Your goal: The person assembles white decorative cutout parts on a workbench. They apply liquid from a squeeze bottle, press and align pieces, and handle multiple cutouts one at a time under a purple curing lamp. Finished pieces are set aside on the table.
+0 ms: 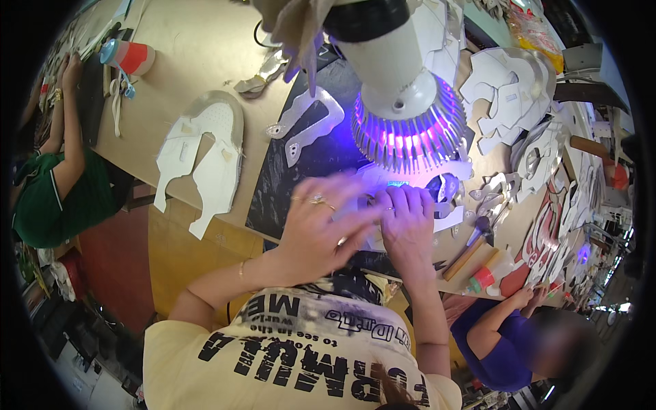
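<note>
Under a finned lamp [408, 130] glowing violet, my right hand [408, 222] has its fingers bent down over a pale shoe upper piece [449, 220], gripping its near part. Most of that piece is hidden by my hands and the lamp. My left hand [324, 219] hovers just beside it, rings on its fingers. Motion smears those fingers, so what they hold, if anything, does not show. A cut, horseshoe-shaped upper piece [322, 109] lies on the dark board [273, 184] beyond my left hand.
A stacked pair-shaped white upper [222, 130] lies left on the table. More white uppers [512, 82] pile up at the right, near a brush [480, 225] and a glue jar [484, 279]. A red-banded bottle [133, 57] stands far left. Co-workers sit at both sides.
</note>
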The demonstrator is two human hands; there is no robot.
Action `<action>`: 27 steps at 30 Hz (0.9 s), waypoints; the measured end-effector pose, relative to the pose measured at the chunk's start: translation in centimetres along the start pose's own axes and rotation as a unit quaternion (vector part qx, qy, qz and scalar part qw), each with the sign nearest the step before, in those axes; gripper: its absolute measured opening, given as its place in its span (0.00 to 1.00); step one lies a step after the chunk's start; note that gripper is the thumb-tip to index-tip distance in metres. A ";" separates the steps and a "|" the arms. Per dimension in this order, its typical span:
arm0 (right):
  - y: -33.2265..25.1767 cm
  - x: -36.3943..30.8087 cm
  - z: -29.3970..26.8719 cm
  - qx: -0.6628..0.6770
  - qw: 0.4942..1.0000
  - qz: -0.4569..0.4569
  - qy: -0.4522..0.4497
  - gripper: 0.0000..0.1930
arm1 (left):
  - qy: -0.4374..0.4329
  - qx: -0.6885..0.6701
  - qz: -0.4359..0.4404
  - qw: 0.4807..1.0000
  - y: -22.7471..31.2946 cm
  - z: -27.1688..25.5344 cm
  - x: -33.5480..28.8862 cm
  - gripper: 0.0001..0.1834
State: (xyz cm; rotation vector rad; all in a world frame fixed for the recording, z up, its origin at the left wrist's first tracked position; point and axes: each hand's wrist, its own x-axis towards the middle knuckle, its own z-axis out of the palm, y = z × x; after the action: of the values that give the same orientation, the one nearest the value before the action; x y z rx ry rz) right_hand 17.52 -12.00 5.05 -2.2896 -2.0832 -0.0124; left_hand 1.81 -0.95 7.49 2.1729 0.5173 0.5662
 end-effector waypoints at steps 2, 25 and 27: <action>-0.8 -0.5 0.6 0.006 0.999 0.012 0.034 0.09 | -0.133 -0.306 -0.007 0.943 1.3 -2.6 0.9 0.12; -3.5 -1.9 1.7 -0.001 0.992 0.083 0.090 0.06 | -0.198 -0.833 -0.056 0.514 11.5 -0.8 0.9 0.19; -3.6 -2.2 1.8 -0.004 0.990 0.087 0.108 0.06 | -0.209 -0.783 0.007 0.586 10.8 -0.9 0.9 0.17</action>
State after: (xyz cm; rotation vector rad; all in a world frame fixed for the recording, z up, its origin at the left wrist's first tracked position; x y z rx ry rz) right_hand 13.65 -13.75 3.31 -2.3459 -1.7808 -0.2515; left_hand 3.95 -6.23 16.73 0.4769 -0.2979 0.2327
